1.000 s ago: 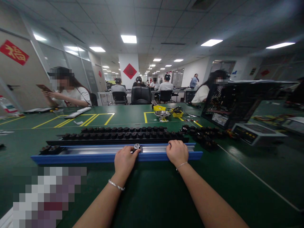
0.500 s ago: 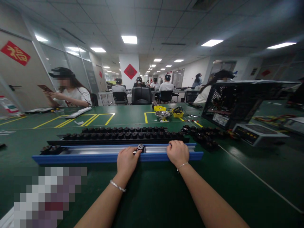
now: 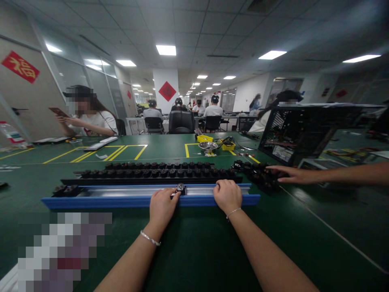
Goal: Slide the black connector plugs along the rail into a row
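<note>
A long blue rail (image 3: 91,201) with a silvery channel lies across the green table in front of me. My left hand (image 3: 162,207) rests on its front edge and pinches a small black and silver part (image 3: 180,188) seated in the channel. My right hand (image 3: 227,195) grips the rail's front edge further right, fingers curled over it. Behind the rail sit two black trays (image 3: 146,174) filled with rows of small dark parts.
Another person's hand (image 3: 288,174) reaches in from the right onto a pile of dark parts (image 3: 258,175). An open black computer case (image 3: 304,129) stands at right. A metal bowl (image 3: 208,146) and yellow bins (image 3: 204,138) sit mid-table. Seated people work beyond.
My left hand has slid the small part a little to the right along the channel. Another person's arm has come in from the right onto the pile of dark parts.
</note>
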The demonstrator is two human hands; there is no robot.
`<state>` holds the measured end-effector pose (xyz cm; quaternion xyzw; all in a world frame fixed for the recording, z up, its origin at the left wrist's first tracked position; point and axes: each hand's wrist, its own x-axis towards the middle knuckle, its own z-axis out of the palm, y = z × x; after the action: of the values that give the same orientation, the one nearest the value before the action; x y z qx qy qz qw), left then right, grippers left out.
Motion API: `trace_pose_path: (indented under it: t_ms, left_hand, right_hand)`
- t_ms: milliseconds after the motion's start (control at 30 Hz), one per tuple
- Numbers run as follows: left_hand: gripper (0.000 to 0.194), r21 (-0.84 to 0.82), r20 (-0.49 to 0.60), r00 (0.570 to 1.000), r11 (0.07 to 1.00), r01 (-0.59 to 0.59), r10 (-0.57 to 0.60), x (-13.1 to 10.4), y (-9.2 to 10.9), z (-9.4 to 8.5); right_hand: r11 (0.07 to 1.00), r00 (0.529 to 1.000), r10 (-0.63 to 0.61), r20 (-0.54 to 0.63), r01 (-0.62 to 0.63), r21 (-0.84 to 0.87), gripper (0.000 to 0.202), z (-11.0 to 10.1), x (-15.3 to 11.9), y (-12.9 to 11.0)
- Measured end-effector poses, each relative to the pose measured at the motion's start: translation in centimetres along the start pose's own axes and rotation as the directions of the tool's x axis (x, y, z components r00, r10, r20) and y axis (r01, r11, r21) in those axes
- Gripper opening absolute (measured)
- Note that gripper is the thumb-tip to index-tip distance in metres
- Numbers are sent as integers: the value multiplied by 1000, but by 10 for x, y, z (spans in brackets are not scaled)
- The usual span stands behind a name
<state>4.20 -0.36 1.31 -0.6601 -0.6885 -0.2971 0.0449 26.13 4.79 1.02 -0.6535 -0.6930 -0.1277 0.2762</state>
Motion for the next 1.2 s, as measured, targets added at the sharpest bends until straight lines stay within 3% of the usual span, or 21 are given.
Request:
trace_pose_path:
  t_ms: [567,1200]
  left_hand:
    - [28,-7,-35,999,999,-40,39,-2,0,3]
    - [31,12,28,998,999,-52,52,-5,6,2]
  right_hand:
    - [1000,1000,1,-6,-1,13,21,1,-1,1]
    - [1000,1000,-1,8,1,11,23,1,0,1]
